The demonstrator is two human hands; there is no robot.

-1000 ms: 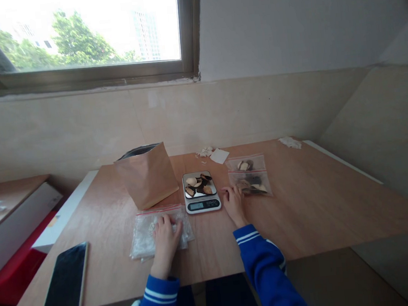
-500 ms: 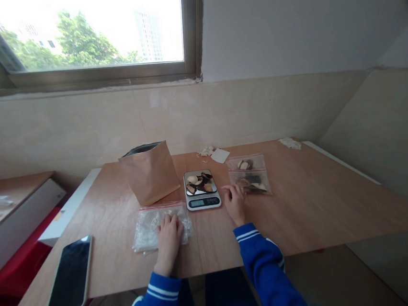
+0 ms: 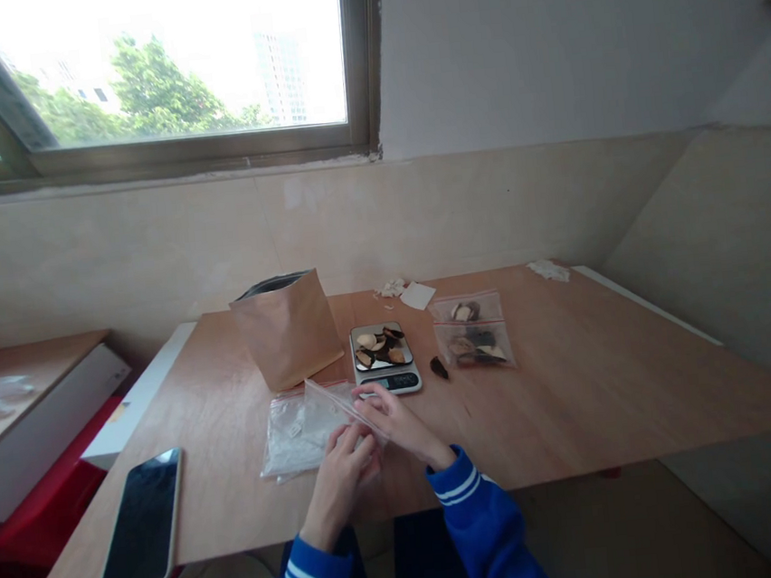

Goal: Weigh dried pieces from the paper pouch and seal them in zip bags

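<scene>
Together, both hands' fingers pinch one clear plastic zip bag (image 3: 342, 405) lifted above the bag stack (image 3: 294, 432) on the wooden table (image 3: 573, 398). Left hand (image 3: 341, 470) grips low; right hand (image 3: 391, 420) should slide along the seal to part it cleanly.

The sleeves (image 3: 470, 499) are bright blue with white stripes at the cuffs. The zip bag (image 3: 332, 403) is clear, as is the stack of bags (image 3: 290, 434) (red strip along its top). The paper pouch (image 3: 287, 330) is kraft brown, the desk (image 3: 572, 380) light wood-grain, the tablet (image 3: 140, 531) glossy black.
</scene>
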